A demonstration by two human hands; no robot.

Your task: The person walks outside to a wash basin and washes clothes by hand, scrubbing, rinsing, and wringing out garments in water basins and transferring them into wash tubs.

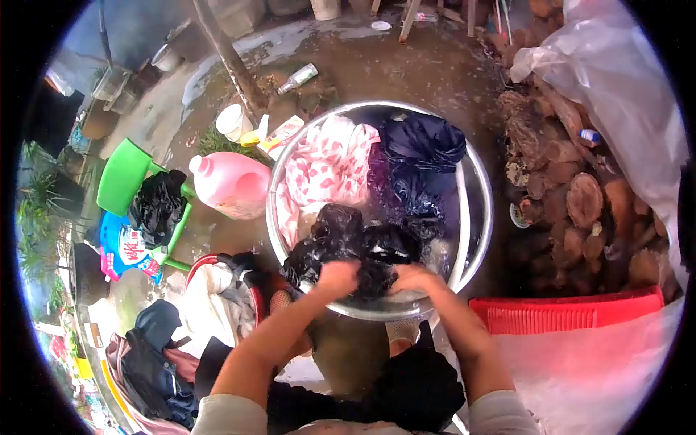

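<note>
My left hand is closed on a wet black cloth near the front of a large metal basin. A short way to the right, my right hand grips the same cloth, its fingertips partly hidden in the folds. Dark water shows around the cloth. A white and pink patterned cloth lies at the basin's back left, and a dark navy cloth is bunched at the back right. Along the inner right side runs a white hose.
Left of the basin stand a pink jug and a green chair with a black plastic bag. A red basket of white clothes sits nearer. On the right are stacked logs and a red plastic piece.
</note>
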